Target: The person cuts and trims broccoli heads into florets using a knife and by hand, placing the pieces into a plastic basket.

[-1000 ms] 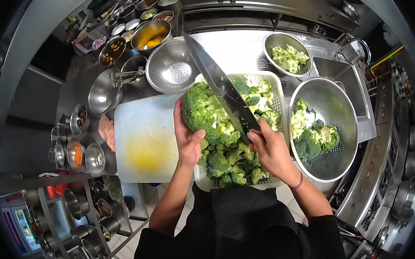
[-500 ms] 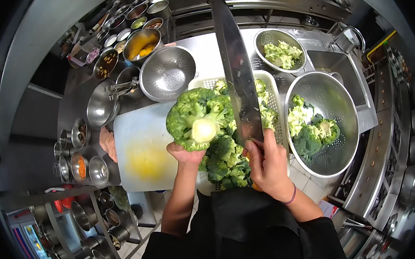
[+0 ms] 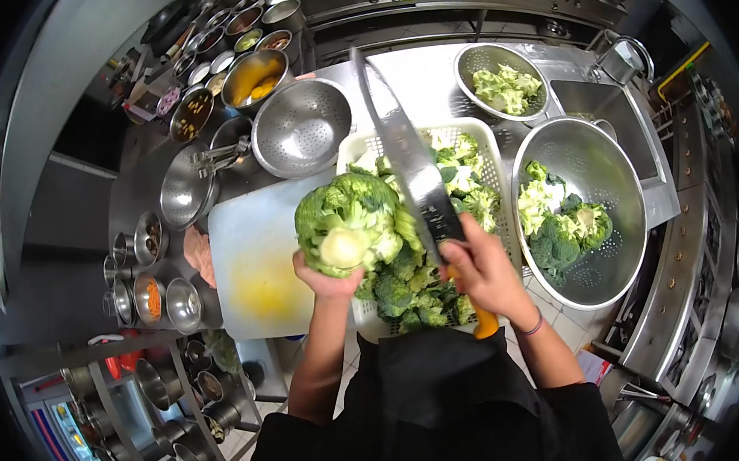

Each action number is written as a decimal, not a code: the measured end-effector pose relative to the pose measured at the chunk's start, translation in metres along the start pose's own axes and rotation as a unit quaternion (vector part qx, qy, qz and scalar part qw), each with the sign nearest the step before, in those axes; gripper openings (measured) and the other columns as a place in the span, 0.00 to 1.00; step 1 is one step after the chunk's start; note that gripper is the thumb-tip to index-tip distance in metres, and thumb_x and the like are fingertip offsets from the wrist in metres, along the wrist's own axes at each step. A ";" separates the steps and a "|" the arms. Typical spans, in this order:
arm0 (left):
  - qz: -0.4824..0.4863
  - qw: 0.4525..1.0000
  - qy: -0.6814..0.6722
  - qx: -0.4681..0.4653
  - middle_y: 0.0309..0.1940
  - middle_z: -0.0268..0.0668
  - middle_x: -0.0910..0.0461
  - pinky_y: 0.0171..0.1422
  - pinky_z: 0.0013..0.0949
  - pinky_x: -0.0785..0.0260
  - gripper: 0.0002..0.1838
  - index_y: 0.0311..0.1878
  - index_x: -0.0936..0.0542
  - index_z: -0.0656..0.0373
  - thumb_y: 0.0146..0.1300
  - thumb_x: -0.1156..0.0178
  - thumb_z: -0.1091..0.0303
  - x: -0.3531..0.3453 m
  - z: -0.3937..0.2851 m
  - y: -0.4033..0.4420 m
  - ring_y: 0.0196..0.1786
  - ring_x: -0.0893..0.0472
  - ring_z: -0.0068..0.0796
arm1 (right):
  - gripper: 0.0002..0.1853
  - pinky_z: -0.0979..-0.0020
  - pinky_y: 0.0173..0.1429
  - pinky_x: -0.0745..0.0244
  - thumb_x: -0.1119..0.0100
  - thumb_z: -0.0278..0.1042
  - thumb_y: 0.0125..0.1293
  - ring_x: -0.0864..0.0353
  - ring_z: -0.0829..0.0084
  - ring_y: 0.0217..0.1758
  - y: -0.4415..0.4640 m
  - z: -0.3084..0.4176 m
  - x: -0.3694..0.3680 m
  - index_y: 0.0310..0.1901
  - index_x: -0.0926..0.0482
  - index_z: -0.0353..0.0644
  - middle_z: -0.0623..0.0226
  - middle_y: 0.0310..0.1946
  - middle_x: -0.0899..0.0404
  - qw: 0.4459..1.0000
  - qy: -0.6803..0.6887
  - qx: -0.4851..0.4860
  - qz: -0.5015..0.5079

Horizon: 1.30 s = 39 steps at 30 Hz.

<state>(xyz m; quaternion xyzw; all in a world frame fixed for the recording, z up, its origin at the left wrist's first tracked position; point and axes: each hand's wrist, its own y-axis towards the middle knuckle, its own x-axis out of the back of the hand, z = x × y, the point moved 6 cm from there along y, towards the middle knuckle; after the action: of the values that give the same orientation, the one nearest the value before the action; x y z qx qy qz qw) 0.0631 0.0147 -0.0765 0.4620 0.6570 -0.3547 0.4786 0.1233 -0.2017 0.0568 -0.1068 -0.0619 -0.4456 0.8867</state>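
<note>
My left hand (image 3: 328, 278) is closed around a large head of broccoli (image 3: 348, 223), its cut stem end turned up toward me. In my right hand (image 3: 485, 272) is a big knife (image 3: 405, 155) with an orange handle. The blade points away from me and tilts left, alongside the right side of the broccoli; whether it touches cannot be made out. Beneath both hands stands a white perforated basket (image 3: 497, 166) filled with broccoli florets (image 3: 412, 294).
A white cutting board (image 3: 254, 230) with a yellow stain lies at the left. At the right stand a large colander (image 3: 624, 255) with broccoli and a smaller colander (image 3: 465, 63) with pale green pieces. An upper-left colander (image 3: 301, 132) stands among several metal bowls. A sink (image 3: 600, 103) is beyond.
The knife has come down and its tip has swung left, showing its orange handle below my right hand. The broccoli has tipped slightly, its stem end now lower and further left.
</note>
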 end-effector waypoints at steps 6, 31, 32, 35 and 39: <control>0.029 0.994 0.095 -0.042 0.66 0.45 0.29 0.73 0.51 0.40 0.38 0.66 0.29 0.60 0.66 0.59 0.37 -0.018 -0.009 0.009 0.67 0.29 0.46 | 0.08 0.62 0.28 0.28 0.44 0.20 0.65 0.21 0.53 0.23 -0.024 0.038 0.003 0.42 0.33 0.34 0.55 0.20 0.24 0.973 -0.178 0.143 -0.036; 0.084 0.965 0.203 0.140 0.65 0.51 0.27 0.71 0.41 0.36 0.39 0.69 0.35 0.72 0.70 0.58 0.45 0.004 -0.004 0.003 0.64 0.25 0.42 | 0.07 0.61 0.28 0.30 0.44 0.23 0.68 0.21 0.52 0.23 -0.028 -0.019 0.001 0.41 0.34 0.35 0.54 0.20 0.22 0.954 -0.280 0.106 0.008; 0.075 0.966 0.197 0.147 0.64 0.51 0.27 0.71 0.41 0.36 0.39 0.69 0.35 0.72 0.70 0.59 0.44 0.014 -0.004 0.003 0.64 0.25 0.42 | 0.06 0.66 0.28 0.30 0.46 0.22 0.69 0.20 0.57 0.22 -0.027 -0.024 0.003 0.43 0.33 0.33 0.55 0.20 0.22 0.973 -0.222 0.061 0.009; 0.093 0.968 0.178 0.148 0.64 0.51 0.27 0.70 0.42 0.35 0.39 0.69 0.34 0.72 0.71 0.62 0.43 -0.007 0.000 0.002 0.64 0.24 0.41 | 0.06 0.69 0.27 0.32 0.48 0.21 0.70 0.23 0.60 0.19 -0.025 -0.029 0.016 0.43 0.34 0.32 0.56 0.19 0.24 0.983 -0.169 0.029 -0.060; 0.107 0.967 0.162 0.168 0.64 0.52 0.27 0.71 0.43 0.35 0.40 0.67 0.32 0.71 0.73 0.66 0.41 0.003 -0.001 0.003 0.64 0.24 0.43 | 0.05 0.59 0.30 0.27 0.45 0.23 0.68 0.18 0.52 0.25 -0.028 -0.011 0.020 0.39 0.32 0.36 0.56 0.20 0.22 0.979 -0.186 0.062 -0.062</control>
<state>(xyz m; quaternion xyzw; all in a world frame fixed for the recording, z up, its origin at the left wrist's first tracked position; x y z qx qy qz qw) 0.0650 0.0171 -0.0796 0.6544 0.6038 -0.3270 0.3167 0.1122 -0.2362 0.0538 -0.1281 -0.2598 -0.4669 0.8355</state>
